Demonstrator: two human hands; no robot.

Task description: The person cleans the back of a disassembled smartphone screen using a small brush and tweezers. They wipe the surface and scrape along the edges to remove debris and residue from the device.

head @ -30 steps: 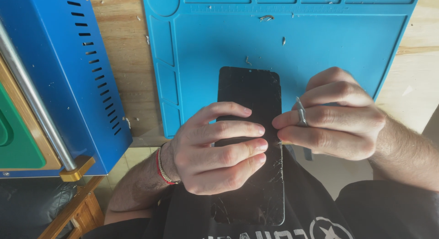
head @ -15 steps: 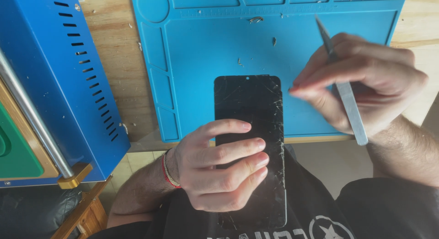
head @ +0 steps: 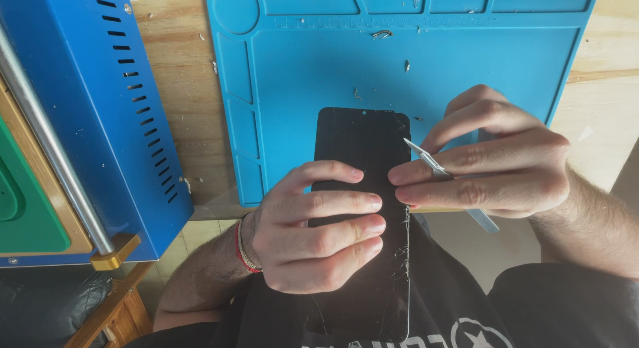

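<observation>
Two hands busy: left hand fingers clasp cracked phone screen; right hand pinches metal tweezers, tip seemingly near screen edge.

**Cracked phone screen held over the blue mat**

I saw the left hand gripping a black phone screen, its fingers wrapped across the glass. Cracks ran along the panel's right edge. The right hand pinched metal tweezers, their tip touching that cracked edge. Behind lay a blue silicone work mat on a wooden bench, with a blue vented machine at left.
</observation>
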